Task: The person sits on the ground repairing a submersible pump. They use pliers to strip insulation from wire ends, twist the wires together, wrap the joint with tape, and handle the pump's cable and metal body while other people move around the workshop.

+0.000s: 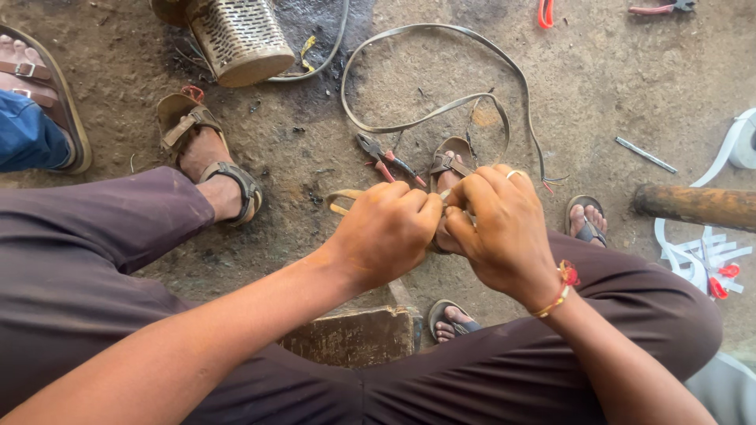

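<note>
Both my hands, left hand and right hand, meet at frame centre, fingers curled tight around a flat metal strap.

Dull metal strap, perforated metal cylinder, rough dirt floor

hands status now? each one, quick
Left hand: closed in a fist on the flat strap.
Right hand: closed, pinching the same strap beside the left.

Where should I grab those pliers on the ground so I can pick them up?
Grab the pliers by the two red handles, coming from the lower right, nearer the hands. The handles lie slightly spread and point that way; the dark metal tip points up-left, away from you.
</note>
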